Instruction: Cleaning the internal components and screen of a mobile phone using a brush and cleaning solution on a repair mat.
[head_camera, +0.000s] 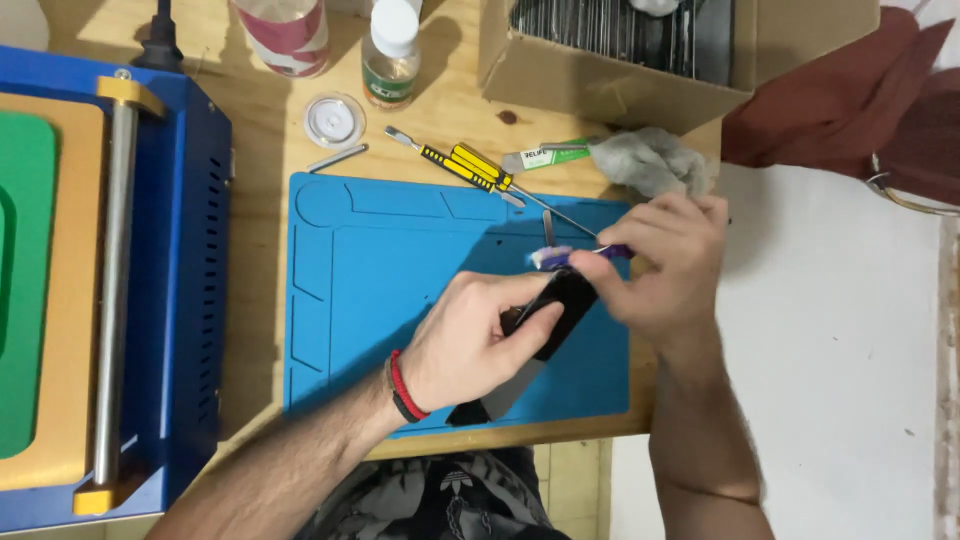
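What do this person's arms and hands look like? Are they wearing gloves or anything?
No gloves or sleeves: both forearms are bare. The left hand has a red and black cord bracelet at the wrist. The right hand wears nothing visible: no ring, watch or band.

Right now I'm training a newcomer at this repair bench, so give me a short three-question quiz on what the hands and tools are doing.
1. True or false: the left hand holds the flat black panel above the blue mat.
2. Which does the right hand pinch? A) the purple-handled brush B) a screwdriver C) the clear bottle
3. Fill in: the yellow-and-black screwdrivers lie on the wooden table just past the mat's ____ edge.

Key: 1 true; 2 A; 3 far (the edge away from the person).
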